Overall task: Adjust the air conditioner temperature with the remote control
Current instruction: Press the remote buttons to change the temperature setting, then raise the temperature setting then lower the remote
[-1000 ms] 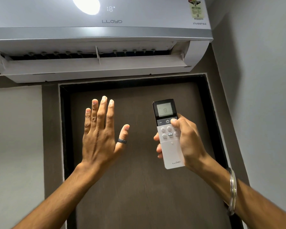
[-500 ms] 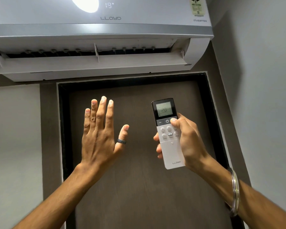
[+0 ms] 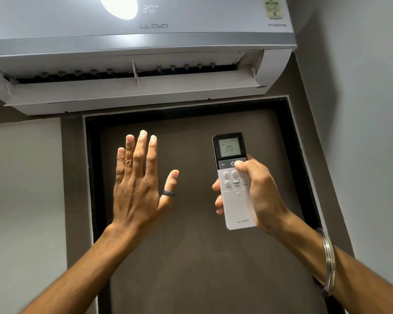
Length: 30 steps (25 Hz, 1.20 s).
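Note:
A white wall air conditioner (image 3: 145, 41) spans the top of the view, its flap open and its front display reading 20. My right hand (image 3: 259, 193) grips a white remote control (image 3: 236, 207) held upright and aimed at the unit. The thumb rests on the dark button strip just under the remote's screen, which reads 20. My left hand (image 3: 138, 184) is raised flat beneath the flap, fingers spread, a dark ring on the thumb, holding nothing.
A dark brown door (image 3: 191, 257) in a black frame fills the wall below the unit. A grey side wall (image 3: 361, 132) stands close on the right. A bright light reflection sits on the unit's front panel.
The unit's display went from 18 to 19 to 20, and the remote's screen reads 20 now. My thumb shifted slightly up the button strip. The left hand stayed raised.

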Available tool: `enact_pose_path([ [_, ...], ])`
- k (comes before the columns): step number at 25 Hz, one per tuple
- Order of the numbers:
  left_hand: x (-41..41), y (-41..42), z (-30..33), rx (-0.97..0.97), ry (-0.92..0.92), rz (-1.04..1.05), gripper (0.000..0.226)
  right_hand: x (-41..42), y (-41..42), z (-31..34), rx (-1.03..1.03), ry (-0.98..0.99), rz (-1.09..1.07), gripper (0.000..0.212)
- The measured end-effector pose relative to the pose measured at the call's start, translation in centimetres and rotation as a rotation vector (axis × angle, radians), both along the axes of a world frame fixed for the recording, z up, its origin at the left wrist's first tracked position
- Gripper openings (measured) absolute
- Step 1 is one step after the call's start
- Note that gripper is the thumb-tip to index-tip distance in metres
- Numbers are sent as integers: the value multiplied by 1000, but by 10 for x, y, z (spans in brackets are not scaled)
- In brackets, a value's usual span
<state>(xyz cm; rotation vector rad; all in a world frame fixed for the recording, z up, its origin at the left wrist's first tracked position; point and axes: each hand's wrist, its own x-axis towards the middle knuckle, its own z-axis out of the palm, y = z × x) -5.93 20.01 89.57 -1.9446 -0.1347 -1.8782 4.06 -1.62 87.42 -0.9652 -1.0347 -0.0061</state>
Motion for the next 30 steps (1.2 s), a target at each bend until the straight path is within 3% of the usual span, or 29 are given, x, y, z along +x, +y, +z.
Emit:
enact_pose_path([
  [4,2,-4,-4,3,15,-5,80,-6,-5,-6,-5,-77,-108,42],
  [7,11,-9,-18,-18,52,-8,80,-1,-5,-23,-112,-42,-232,57],
  [10,26,-16,-72,-67,143,-32,80,9,-9,-76,-227,35,-366,60],
  [14,44,-29,-212,-225,401,-68,81,29,-18,-211,-484,338,-369,55],
  [17,38,-53,-341,-393,696,-87,80,27,-42,-341,-605,682,-426,51],
  [21,12,-96,-497,-588,1098,-70,79,12,-104,-504,-743,1146,-582,26],
  [26,-5,-147,-626,-651,1513,-62,80,-2,-181,-650,-744,1592,-779,24],
  [30,5,-174,-731,-599,1681,-116,79,5,-201,-762,-671,1840,-874,37],
])
